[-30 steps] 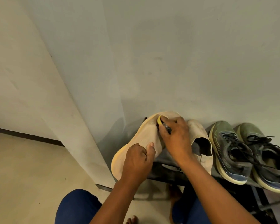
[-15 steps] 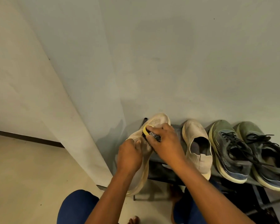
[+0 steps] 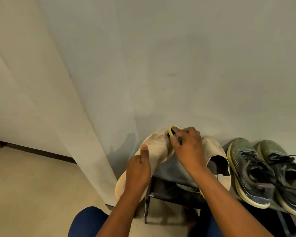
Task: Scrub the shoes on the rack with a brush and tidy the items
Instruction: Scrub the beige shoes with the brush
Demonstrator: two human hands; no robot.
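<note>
My left hand [image 3: 138, 170] grips a beige knit slip-on shoe [image 3: 158, 149] by its middle, thumb up on the upper, holding it off the left end of the shoe rack [image 3: 167, 170]. My right hand [image 3: 188, 149] holds a small brush with a yellow back [image 3: 172, 130] and presses it against the toe of that shoe. The matching beige shoe [image 3: 215, 159] lies on the rack's top shelf just right of my right hand, partly hidden by my wrist.
Two green-grey lace-up trainers [image 3: 246, 171] [image 3: 284, 170] sit side by side at the right of the top shelf. The rack stands against a pale wall [image 3: 178, 65]. A wall corner [image 3: 85, 134] juts out at the left, with beige floor [image 3: 32, 185] below. My knees in blue show at the bottom.
The held shoe has turned from sole-side to its knit upper facing me, and the brush has moved up to the toe. My left hand has shifted its grip along the shoe.
</note>
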